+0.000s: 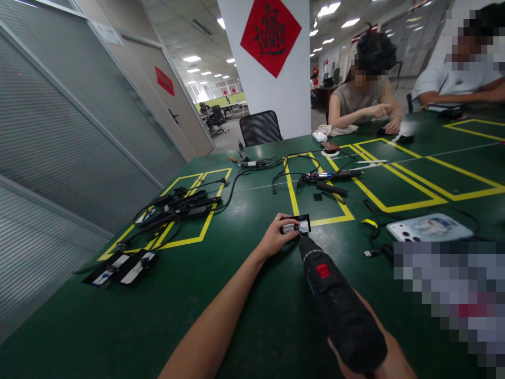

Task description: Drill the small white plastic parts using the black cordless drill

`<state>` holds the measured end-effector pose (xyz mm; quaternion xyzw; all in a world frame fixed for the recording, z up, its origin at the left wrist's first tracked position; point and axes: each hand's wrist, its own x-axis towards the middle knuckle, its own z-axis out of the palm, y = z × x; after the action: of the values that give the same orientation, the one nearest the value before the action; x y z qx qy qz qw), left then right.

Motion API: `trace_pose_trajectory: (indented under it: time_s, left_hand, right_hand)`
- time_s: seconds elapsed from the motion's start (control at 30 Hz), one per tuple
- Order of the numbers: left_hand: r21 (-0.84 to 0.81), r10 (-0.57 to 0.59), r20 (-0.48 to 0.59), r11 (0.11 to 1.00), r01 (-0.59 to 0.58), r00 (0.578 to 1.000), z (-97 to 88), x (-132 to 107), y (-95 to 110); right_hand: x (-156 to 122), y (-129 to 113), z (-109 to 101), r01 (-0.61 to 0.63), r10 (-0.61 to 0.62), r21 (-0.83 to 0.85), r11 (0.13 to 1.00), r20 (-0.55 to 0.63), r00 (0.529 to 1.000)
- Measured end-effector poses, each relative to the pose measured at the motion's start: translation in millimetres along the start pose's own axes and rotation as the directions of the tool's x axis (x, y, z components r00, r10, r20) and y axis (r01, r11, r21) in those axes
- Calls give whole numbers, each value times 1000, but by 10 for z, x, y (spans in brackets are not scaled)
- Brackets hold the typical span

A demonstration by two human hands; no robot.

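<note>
My right hand [376, 337] is wrapped round the grip of a black cordless drill [335, 302] with a red switch on top. The drill's chuck points away from me, and its tip meets a small flat black plate [306, 219] with white parts on it. Closed on the left side of that plate is my left hand [278, 234], its fingers over the plate's near part and beside the drill tip. The fingers of my right hand are mostly hidden behind the drill body. Exactly what the tip touches is too small to make out.
Two similar black plates [136, 267] lie at left below a heap of black cables [177, 210]. Further back lie a pen-like tool [335, 175] and a black bar [331, 189]. A phone [430, 227] rests at right. Two people sit across the green table [244, 295].
</note>
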<state>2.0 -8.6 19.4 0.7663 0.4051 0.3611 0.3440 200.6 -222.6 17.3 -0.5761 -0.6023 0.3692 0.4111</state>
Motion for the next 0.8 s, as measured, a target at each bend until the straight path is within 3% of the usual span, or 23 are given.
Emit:
trace_pose_trajectory:
  time_s: [0.13,0.47,0.67,0.8]
  left_hand:
    - [5,1,4,1000,-1,1000,-4,1,4]
    - [17,6,4,1000,-6,1000,5,3,-37]
    - [20,2,4,1000,-2,1000,2,0,-15]
    - [24,-2,4,1000,2,1000,3,3,-12]
  right_hand:
    - [-7,107,105,-57,58,26,998,-71,996]
    - [-4,78,38,-39,39,37,999,0,999]
    - [1,-80,-72,-33,32,30,999,40,999]
    - [-6,-208,-109,-28,28,25,999,7,1000]
